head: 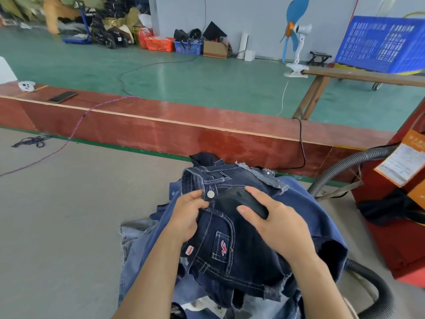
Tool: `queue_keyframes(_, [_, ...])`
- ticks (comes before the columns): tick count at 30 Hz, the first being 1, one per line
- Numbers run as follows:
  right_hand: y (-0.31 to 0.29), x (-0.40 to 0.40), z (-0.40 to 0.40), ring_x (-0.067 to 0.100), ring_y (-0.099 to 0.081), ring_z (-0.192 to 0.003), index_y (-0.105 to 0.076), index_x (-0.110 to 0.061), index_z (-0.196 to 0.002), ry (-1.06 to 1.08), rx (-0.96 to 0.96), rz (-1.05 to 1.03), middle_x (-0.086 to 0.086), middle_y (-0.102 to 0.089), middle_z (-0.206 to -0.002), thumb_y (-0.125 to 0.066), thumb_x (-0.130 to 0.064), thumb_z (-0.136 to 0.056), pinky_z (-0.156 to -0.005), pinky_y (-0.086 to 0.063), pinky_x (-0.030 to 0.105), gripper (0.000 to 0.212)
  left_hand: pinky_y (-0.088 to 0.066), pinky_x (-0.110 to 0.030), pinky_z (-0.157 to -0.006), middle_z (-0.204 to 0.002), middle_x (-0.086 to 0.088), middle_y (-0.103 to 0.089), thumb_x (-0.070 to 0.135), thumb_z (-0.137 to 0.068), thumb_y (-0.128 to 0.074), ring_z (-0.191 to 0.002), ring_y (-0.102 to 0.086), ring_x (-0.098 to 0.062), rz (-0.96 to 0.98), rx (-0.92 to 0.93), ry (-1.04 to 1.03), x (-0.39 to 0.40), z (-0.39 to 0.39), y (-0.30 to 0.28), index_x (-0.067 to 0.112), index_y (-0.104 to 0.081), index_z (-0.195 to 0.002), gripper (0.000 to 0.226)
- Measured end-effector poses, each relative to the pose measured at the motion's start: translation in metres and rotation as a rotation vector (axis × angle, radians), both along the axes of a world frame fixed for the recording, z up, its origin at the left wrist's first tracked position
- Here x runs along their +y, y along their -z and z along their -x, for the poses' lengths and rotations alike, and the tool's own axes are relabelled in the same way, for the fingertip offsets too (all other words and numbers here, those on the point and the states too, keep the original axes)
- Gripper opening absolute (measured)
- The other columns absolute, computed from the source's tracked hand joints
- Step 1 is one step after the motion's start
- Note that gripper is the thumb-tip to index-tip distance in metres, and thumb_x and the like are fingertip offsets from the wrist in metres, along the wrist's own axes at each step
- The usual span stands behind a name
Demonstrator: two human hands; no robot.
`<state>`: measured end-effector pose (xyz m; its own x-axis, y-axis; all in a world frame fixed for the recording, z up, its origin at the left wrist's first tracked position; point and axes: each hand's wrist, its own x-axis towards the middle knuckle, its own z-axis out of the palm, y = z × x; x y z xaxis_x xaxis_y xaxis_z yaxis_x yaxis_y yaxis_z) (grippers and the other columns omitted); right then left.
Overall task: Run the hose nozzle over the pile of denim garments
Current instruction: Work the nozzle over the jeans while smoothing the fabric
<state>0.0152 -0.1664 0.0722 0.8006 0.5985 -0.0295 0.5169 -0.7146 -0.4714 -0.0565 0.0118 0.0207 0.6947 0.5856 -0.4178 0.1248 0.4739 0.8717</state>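
A pile of denim garments (305,210) lies on the grey table in front of me, with dark denim shorts (232,249) on top. My right hand (276,224) grips a black hose nozzle (239,200) and holds it against the shorts near the waistband. Just left of the metal button (210,194), my left hand (187,215) pinches the waistband fabric. A grey ribbed hose (340,171) curves in from the right, and another stretch of hose (377,288) loops at the lower right.
A red machine (395,229) with an orange label stands at the right. A red wooden ledge (174,132) borders the table's far side, with a phone (62,97) on it. A purple cord (76,132) and a black cable (303,146) cross it. A clip fan (296,38) is beyond.
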Motion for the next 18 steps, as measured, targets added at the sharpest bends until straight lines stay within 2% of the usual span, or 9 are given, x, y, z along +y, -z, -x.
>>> queue_keyframes(2, [-0.004,-0.009,-0.008,0.014,-0.063,-0.092,-0.036,-0.056,-0.137,0.073,-0.002,-0.066,-0.014,-0.069,-0.099,-0.048,-0.067,-0.086,-0.069,-0.045,0.028,0.053,-0.057,-0.032,-0.064,-0.094,-0.016,-0.072,-0.017,-0.089,-0.041,-0.079,-0.069,-0.021,-0.002,-0.004,0.008,0.002,0.002,0.0,-0.002,-0.062,-0.117,0.038])
queue_keyframes(4, [-0.01,-0.02,-0.017,0.006,-0.057,-0.074,-0.041,-0.055,-0.135,0.172,-0.053,-0.165,-0.024,-0.063,-0.086,-0.05,-0.064,-0.085,-0.056,-0.037,0.02,0.051,-0.055,-0.027,-0.052,-0.076,-0.007,-0.074,-0.018,-0.088,-0.039,-0.064,-0.07,-0.015,-0.003,0.016,0.003,0.004,0.004,0.002,0.003,-0.066,-0.102,0.037])
queue_keyframes(6, [-0.015,-0.027,-0.021,-0.003,-0.047,-0.062,-0.043,-0.054,-0.133,0.238,-0.097,-0.228,-0.031,-0.052,-0.073,-0.05,-0.064,-0.084,-0.054,-0.032,0.017,0.05,-0.055,-0.028,-0.049,-0.071,-0.006,-0.072,-0.018,-0.087,-0.036,-0.062,-0.068,-0.018,-0.006,0.044,-0.002,0.006,0.002,0.005,0.007,-0.065,-0.095,0.039])
queue_keyframes(8, [-0.016,-0.026,-0.019,-0.005,-0.05,-0.064,-0.042,-0.055,-0.132,0.219,-0.069,-0.231,-0.028,-0.058,-0.074,-0.048,-0.067,-0.082,-0.054,-0.035,0.017,0.052,-0.054,-0.032,-0.055,-0.078,-0.01,-0.068,-0.018,-0.086,-0.035,-0.069,-0.064,-0.023,0.003,0.076,0.0,0.005,0.0,0.007,0.008,-0.063,-0.095,0.04])
queue_keyframes(11, [-0.006,-0.012,-0.01,0.012,-0.065,-0.084,-0.038,-0.057,-0.134,0.094,0.012,-0.142,-0.018,-0.063,-0.084,-0.045,-0.07,-0.081,-0.065,-0.041,0.027,0.055,-0.053,-0.034,-0.061,-0.078,-0.009,-0.065,-0.02,-0.084,-0.034,-0.073,-0.06,-0.024,0.008,0.108,0.0,0.003,-0.003,0.009,0.017,-0.059,-0.085,0.045])
queue_keyframes(13, [0.002,-0.001,-0.005,0.016,-0.064,-0.096,-0.035,-0.058,-0.136,0.024,0.043,-0.052,-0.016,-0.06,-0.081,-0.045,-0.07,-0.084,-0.07,-0.043,0.029,0.055,-0.055,-0.034,-0.06,-0.072,-0.007,-0.07,-0.021,-0.082,-0.034,-0.073,-0.063,-0.025,0.03,0.104,0.021,0.004,-0.002,0.01,0.022,-0.06,-0.085,0.05])
queue_keyframes(15, [0.004,-0.002,-0.009,0.017,-0.062,-0.102,-0.036,-0.056,-0.137,0.038,0.053,-0.023,-0.013,-0.065,-0.087,-0.046,-0.07,-0.085,-0.073,-0.043,0.029,0.055,-0.057,-0.038,-0.065,-0.071,-0.004,-0.073,-0.022,-0.08,-0.033,-0.079,-0.063,-0.029,0.052,0.124,0.047,0.006,0.001,0.013,0.022,-0.06,-0.088,0.052])
queue_keyframes(17, [0.001,-0.012,-0.018,0.016,-0.062,-0.099,-0.038,-0.053,-0.138,0.112,0.022,-0.051,-0.011,-0.069,-0.105,-0.047,-0.067,-0.086,-0.068,-0.04,0.026,0.055,-0.054,-0.043,-0.08,-0.087,-0.009,-0.069,-0.022,-0.078,-0.032,-0.088,-0.06,-0.031,0.026,0.173,0.077,0.009,0.002,0.014,0.021,-0.057,-0.095,0.053])
queue_keyframes(18, [-0.001,-0.019,-0.023,0.013,-0.061,-0.089,-0.039,-0.052,-0.138,0.152,0.007,-0.07,-0.012,-0.068,-0.107,-0.048,-0.066,-0.086,-0.061,-0.038,0.023,0.055,-0.051,-0.043,-0.085,-0.09,-0.009,-0.065,-0.023,-0.077,-0.033,-0.089,-0.058,-0.029,-0.01,0.197,0.074,0.009,0.001,0.013,0.021,-0.055,-0.095,0.052])
